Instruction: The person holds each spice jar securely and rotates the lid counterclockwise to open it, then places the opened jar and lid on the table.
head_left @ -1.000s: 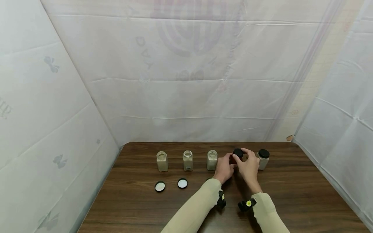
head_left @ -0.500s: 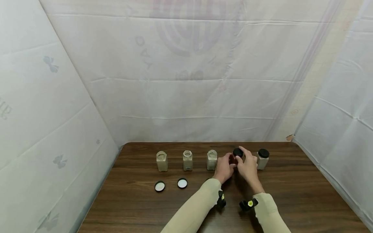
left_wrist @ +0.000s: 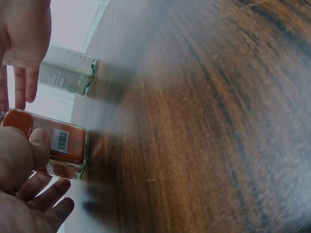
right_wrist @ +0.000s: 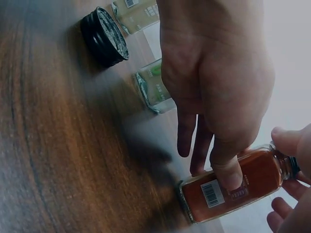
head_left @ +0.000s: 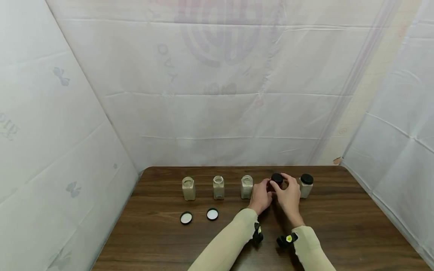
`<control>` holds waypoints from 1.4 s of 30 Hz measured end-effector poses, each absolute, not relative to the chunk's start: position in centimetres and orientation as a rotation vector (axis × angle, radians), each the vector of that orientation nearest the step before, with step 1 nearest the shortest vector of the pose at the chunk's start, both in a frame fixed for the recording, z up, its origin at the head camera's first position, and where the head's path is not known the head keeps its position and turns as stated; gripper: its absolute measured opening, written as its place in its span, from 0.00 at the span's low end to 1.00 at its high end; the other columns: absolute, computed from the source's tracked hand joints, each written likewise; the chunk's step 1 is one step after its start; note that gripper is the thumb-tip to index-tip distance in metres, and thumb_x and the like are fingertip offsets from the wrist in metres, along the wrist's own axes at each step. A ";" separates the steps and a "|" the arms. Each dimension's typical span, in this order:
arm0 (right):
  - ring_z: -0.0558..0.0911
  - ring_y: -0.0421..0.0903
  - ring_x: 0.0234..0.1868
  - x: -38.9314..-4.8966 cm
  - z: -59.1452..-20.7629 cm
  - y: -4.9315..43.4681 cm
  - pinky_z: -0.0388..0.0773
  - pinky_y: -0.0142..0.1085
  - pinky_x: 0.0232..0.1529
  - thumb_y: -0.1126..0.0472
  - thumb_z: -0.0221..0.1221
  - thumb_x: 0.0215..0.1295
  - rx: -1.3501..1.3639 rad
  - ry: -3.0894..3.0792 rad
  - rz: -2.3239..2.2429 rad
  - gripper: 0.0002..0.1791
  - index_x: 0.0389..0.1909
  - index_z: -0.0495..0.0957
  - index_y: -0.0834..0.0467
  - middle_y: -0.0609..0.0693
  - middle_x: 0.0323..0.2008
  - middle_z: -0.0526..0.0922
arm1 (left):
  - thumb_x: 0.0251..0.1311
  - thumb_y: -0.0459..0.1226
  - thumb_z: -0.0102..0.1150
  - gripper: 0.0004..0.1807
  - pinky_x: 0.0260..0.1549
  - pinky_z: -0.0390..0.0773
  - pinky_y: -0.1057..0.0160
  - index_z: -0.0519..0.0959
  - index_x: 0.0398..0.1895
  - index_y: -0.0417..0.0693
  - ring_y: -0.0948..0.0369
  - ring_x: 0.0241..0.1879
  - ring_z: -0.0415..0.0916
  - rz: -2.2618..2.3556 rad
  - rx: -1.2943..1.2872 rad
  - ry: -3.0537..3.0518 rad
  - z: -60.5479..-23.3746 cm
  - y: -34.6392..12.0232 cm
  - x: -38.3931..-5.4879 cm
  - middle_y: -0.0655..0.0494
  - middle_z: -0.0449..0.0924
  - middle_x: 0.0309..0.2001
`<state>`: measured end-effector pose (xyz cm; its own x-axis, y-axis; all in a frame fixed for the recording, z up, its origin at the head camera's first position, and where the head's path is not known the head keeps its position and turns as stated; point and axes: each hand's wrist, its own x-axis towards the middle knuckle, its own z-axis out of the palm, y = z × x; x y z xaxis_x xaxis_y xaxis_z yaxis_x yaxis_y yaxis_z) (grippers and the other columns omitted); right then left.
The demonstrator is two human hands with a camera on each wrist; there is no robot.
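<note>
A glass jar of red-brown powder stands on the table, a barcode label on its side and a black lid over its mouth. My left hand grips the jar's body, the thumb lying across the label side in the right wrist view. At the top, my right hand pinches the lid between thumb and fingers. Just right of it stands another jar with pale contents and a black lid. In the head view both hands hide most of the gripped jar.
Three uncapped jars of pale powder, a left one, a middle one and a right one, stand in a row on the wooden table. Two upturned black lids lie before them; another lid is mostly behind my left sleeve.
My right hand's fingers have shifted round the lid and back, the wrist rocking slightly right, then left. My left hand has stayed still on the jar.
</note>
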<state>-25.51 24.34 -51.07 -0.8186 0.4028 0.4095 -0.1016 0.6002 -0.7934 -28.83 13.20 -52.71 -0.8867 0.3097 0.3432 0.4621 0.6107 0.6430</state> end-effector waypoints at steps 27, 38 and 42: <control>0.66 0.66 0.60 -25.4 -51.1 24.3 0.65 0.58 0.57 0.62 0.68 0.68 -0.178 -2.273 1.212 0.34 0.72 0.68 0.64 0.67 0.63 0.75 | 0.60 0.26 0.60 0.24 0.42 0.84 0.62 0.79 0.62 0.43 0.54 0.45 0.86 -1.147 -0.641 -2.653 -52.6 13.1 -28.7 0.48 0.87 0.49; 0.68 0.65 0.54 -25.7 -51.2 24.5 0.62 0.57 0.55 0.61 0.71 0.64 -0.220 -2.224 1.127 0.27 0.60 0.77 0.66 0.67 0.54 0.77 | 0.63 0.27 0.60 0.24 0.46 0.84 0.61 0.78 0.63 0.43 0.54 0.48 0.85 -1.153 -0.668 -2.641 -52.8 13.0 -28.6 0.48 0.87 0.51; 0.66 0.65 0.54 -25.7 -50.9 24.5 0.65 0.57 0.51 0.62 0.66 0.66 -0.227 -2.269 1.155 0.27 0.65 0.76 0.64 0.67 0.60 0.76 | 0.64 0.28 0.62 0.21 0.43 0.84 0.60 0.79 0.61 0.44 0.54 0.45 0.85 -1.161 -0.683 -2.593 -52.9 13.0 -28.7 0.49 0.87 0.48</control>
<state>-25.65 24.48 -50.91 -0.8187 0.3946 0.4171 -0.1050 0.6112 -0.7845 -28.68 13.00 -52.87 -0.8681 0.3231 0.3768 0.4963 0.5800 0.6460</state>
